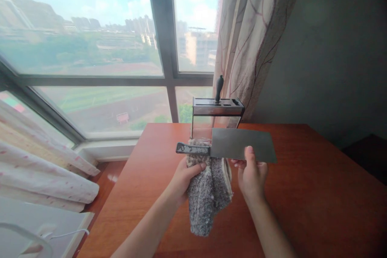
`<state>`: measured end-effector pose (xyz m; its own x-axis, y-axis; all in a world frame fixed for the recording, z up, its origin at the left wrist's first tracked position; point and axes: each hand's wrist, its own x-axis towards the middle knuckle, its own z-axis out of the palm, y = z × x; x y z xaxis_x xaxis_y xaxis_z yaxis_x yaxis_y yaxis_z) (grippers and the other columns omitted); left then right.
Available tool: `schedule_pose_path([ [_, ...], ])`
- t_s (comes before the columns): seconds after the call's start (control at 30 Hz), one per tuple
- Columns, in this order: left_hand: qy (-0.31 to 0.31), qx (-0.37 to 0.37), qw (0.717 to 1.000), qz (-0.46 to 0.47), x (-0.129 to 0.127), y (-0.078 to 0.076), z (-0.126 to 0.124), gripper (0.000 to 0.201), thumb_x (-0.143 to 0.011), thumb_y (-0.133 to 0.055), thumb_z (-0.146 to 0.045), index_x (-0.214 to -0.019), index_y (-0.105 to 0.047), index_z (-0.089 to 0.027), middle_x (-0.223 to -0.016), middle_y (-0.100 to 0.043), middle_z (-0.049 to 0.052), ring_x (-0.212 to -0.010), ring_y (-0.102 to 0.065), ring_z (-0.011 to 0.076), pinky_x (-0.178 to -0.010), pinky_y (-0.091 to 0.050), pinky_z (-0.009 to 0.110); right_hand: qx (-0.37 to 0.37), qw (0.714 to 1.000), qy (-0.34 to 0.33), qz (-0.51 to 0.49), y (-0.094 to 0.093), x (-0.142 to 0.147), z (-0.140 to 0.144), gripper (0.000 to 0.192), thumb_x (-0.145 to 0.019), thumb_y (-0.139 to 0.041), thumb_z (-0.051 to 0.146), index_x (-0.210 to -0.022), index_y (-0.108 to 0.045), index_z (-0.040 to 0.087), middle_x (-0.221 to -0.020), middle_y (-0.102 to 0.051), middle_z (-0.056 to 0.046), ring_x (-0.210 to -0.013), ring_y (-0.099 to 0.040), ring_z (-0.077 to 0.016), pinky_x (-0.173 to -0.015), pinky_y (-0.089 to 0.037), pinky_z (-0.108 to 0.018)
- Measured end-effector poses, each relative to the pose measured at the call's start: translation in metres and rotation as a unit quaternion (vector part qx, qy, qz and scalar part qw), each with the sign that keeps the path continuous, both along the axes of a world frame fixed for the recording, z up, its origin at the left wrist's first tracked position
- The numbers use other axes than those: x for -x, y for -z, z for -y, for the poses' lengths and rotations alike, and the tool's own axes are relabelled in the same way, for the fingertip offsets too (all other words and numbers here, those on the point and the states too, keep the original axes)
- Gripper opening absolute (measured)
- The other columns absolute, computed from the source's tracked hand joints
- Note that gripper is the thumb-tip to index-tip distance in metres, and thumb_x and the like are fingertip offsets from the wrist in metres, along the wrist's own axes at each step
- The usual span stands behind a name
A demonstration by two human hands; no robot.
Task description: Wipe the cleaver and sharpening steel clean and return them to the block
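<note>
A steel cleaver (242, 145) with a dark handle (192, 148) is held level above the red-brown wooden table (317, 193). My right hand (251, 175) pinches the lower edge of the blade, thumb on its near face. My left hand (183, 177) grips a grey fluffy cloth (205, 197) that hangs down and wraps up behind the cleaver's handle. Just behind stands a metal knife block (216, 115) with one black-handled tool (218, 87) upright in a slot.
The table stands against a large window (90, 48), with a patterned curtain (256, 36) at the right behind the knife block. A grey wall lies to the right. White bedding (42, 169) and a white device with a cable (45, 225) lie at the lower left.
</note>
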<state>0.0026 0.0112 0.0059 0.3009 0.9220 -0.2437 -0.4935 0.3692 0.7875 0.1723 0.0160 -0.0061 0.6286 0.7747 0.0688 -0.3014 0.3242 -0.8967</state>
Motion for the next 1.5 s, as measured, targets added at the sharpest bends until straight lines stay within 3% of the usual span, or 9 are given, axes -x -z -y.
schedule_pose_path([
  [0.17,-0.093,0.008,0.996,-0.016,0.019,-0.001,-0.011,0.038,-0.068,-0.075,-0.029,-0.101,-0.066,-0.012,-0.091,-0.073,0.01,-0.079,-0.069,0.0258,-0.07,-0.053,0.032,-0.019,0.998,0.038,-0.037,-0.005,-0.017,-0.004,0.029,-0.076,-0.069,0.042,-0.076,-0.06,0.015,-0.056,-0.064,0.002,-0.04,-0.057,-0.0115,-0.041,-0.044,-0.022],
  [0.27,-0.206,-0.076,0.967,-0.128,0.027,0.0,-0.015,0.039,-0.068,-0.074,-0.03,-0.104,-0.065,-0.015,-0.097,-0.072,0.008,-0.088,-0.068,0.0269,-0.076,-0.053,0.034,-0.016,0.997,0.06,-0.048,-0.005,-0.025,-0.004,0.028,-0.076,-0.071,0.04,-0.077,-0.06,0.015,-0.056,-0.064,0.003,-0.04,-0.057,-0.011,-0.041,-0.045,-0.022],
  [0.37,-0.278,-0.261,0.857,-0.348,0.035,0.003,-0.016,0.041,-0.069,-0.071,-0.02,-0.11,-0.066,-0.021,-0.111,-0.07,0.006,-0.105,-0.063,0.0288,-0.092,-0.049,0.036,-0.013,0.996,0.078,-0.031,-0.006,-0.028,-0.002,0.028,-0.075,-0.071,0.04,-0.075,-0.059,0.014,-0.055,-0.064,0.002,-0.039,-0.057,-0.0116,-0.038,-0.044,-0.021],
  [0.5,-0.235,-0.445,0.666,-0.55,0.04,0.007,-0.016,0.062,-0.073,-0.053,-0.006,-0.131,-0.056,-0.026,-0.136,-0.057,0.006,-0.126,-0.05,0.0291,-0.108,-0.035,0.041,-0.014,0.996,0.091,0.01,-0.01,-0.026,0.002,0.031,-0.076,-0.07,0.043,-0.074,-0.06,0.013,-0.055,-0.065,0.0,-0.038,-0.058,-0.013,-0.036,-0.042,-0.022],
  [0.57,-0.207,-0.474,0.61,-0.601,0.036,0.008,-0.013,0.069,-0.073,-0.05,-0.004,-0.138,-0.049,-0.027,-0.142,-0.05,0.006,-0.13,-0.046,0.0292,-0.109,-0.033,0.042,-0.009,0.994,0.101,0.027,-0.012,-0.023,0.005,0.034,-0.076,-0.07,0.045,-0.071,-0.061,0.013,-0.055,-0.066,-0.002,-0.04,-0.059,-0.014,-0.036,-0.043,-0.022],
  [0.63,-0.186,-0.492,0.579,-0.623,0.029,0.008,-0.009,0.072,-0.074,-0.049,-0.004,-0.142,-0.045,-0.028,-0.147,-0.045,0.006,-0.133,-0.042,0.0302,-0.11,-0.031,0.043,0.004,0.993,0.113,0.045,-0.012,-0.019,0.008,0.037,-0.076,-0.069,0.047,-0.068,-0.06,0.012,-0.054,-0.066,-0.004,-0.042,-0.061,-0.0156,-0.037,-0.044,-0.023],
  [0.9,-0.114,-0.537,0.552,-0.627,0.016,0.004,0.004,0.077,-0.074,-0.049,-0.004,-0.144,-0.039,-0.034,-0.149,-0.042,0.001,-0.134,-0.04,0.0318,-0.108,-0.029,0.045,0.02,0.99,0.118,0.072,-0.008,-0.017,0.011,0.04,-0.077,-0.068,0.05,-0.066,-0.061,0.012,-0.054,-0.066,-0.006,-0.043,-0.062,-0.0177,-0.039,-0.047,-0.026],
  [1.23,-0.149,-0.419,0.492,-0.748,0.032,0.002,-0.015,0.083,-0.067,-0.046,0.001,-0.145,-0.037,-0.025,-0.145,-0.048,0.006,-0.123,-0.052,0.0284,-0.097,-0.043,0.037,-0.014,0.989,0.132,0.062,-0.024,-0.018,0.014,0.034,-0.077,-0.069,0.045,-0.071,-0.062,0.012,-0.061,-0.068,-0.005,-0.042,-0.061,-0.016,-0.039,-0.048,-0.026],
  [1.5,-0.212,-0.362,0.472,-0.776,0.043,-0.001,-0.021,0.075,-0.076,-0.047,-0.006,-0.148,-0.031,-0.024,-0.137,-0.056,0.01,-0.106,-0.062,0.03,-0.082,-0.049,0.035,0.042,0.989,0.096,0.107,-0.01,-0.017,0.019,0.042,-0.079,-0.066,0.052,-0.065,-0.063,0.012,-0.058,-0.069,-0.008,-0.043,-0.062,-0.0188,-0.041,-0.047,-0.028],
])
